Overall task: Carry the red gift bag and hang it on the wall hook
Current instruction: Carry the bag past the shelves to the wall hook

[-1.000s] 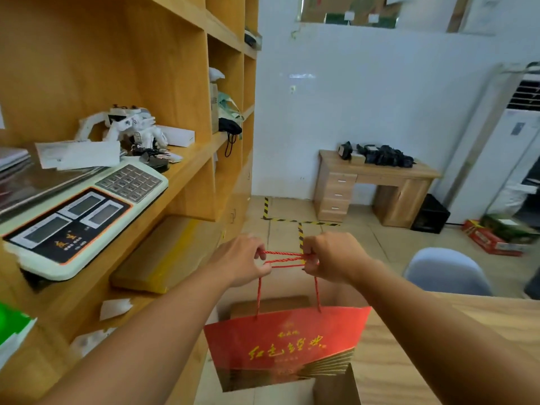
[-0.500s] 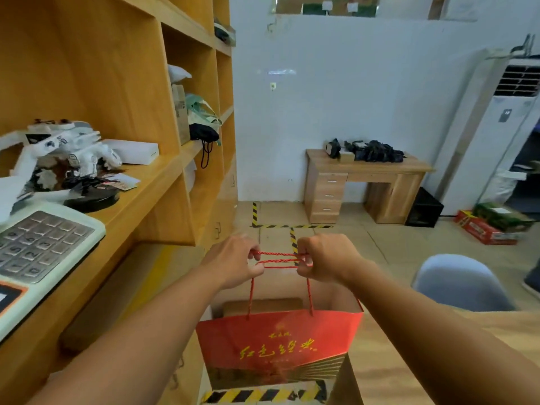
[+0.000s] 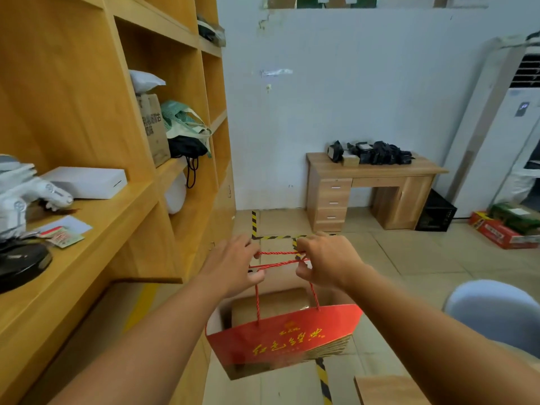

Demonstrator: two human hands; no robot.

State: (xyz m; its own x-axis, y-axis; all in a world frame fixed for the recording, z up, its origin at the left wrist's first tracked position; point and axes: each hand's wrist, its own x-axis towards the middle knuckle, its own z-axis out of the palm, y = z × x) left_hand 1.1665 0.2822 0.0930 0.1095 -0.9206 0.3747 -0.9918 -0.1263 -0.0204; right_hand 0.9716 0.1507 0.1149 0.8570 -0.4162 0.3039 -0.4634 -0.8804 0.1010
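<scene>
A tall wooden shelf unit fills the left side. On its near shelf sit a white toy robot, a flat white box and some cards; farther along are a brown paper bag and a striped cloth bag. Just right of the shelf unit, the left hand has its fingers curled tight on the red cord handles, which stretch across to the right hand, its fingers likewise clamped on the cords. Below the two hands, the red gift bag hangs in the air from those cords, its mouth open, gold writing on its front, above the tiled floor with black-and-yellow tape. Beyond, against the white wall, stands a wooden worktop with drawers, carrying black gear. A grey chair back shows at lower right, and a white air conditioner stands at the far right.
</scene>
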